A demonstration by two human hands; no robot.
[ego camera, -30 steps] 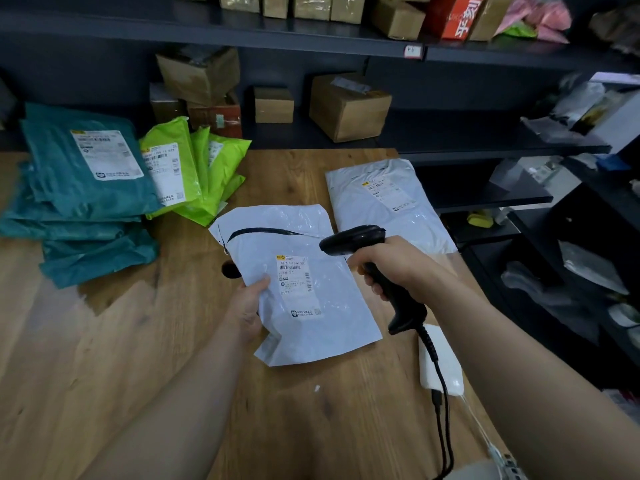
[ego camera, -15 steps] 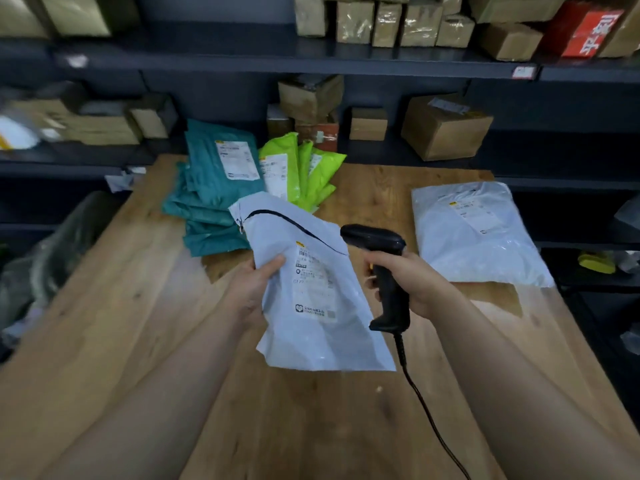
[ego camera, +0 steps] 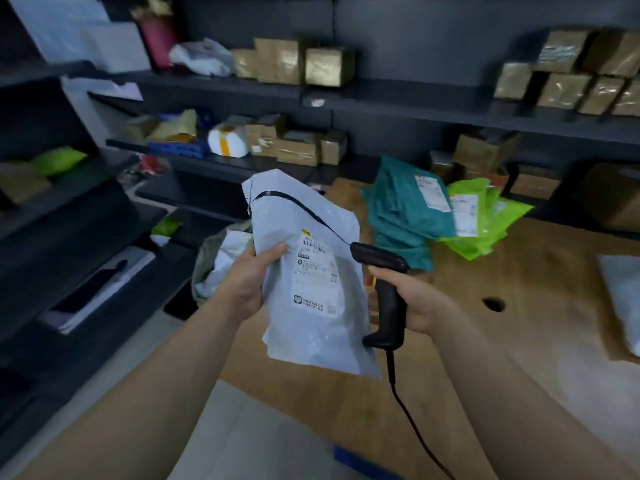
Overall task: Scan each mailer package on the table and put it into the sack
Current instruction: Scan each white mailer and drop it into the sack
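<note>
My left hand grips a grey mailer by its left edge and holds it up off the wooden table, label facing me. My right hand is closed on the handle of a black barcode scanner, whose head sits just right of the label. Beyond the table's left edge, on the floor, an open sack holds pale mailers. A stack of teal mailers and several lime-green mailers lie at the table's back. Another grey mailer lies at the right edge.
Dark shelving with cardboard boxes runs along the back wall and the left side. The scanner's cable trails down over the table's front. A round hole is in the tabletop. A blue strip lies near the table's front edge.
My left hand has lifted the grey mailer off the table and carried it left toward the sack. My view has swung left, and the scanner came along beside the label.
</note>
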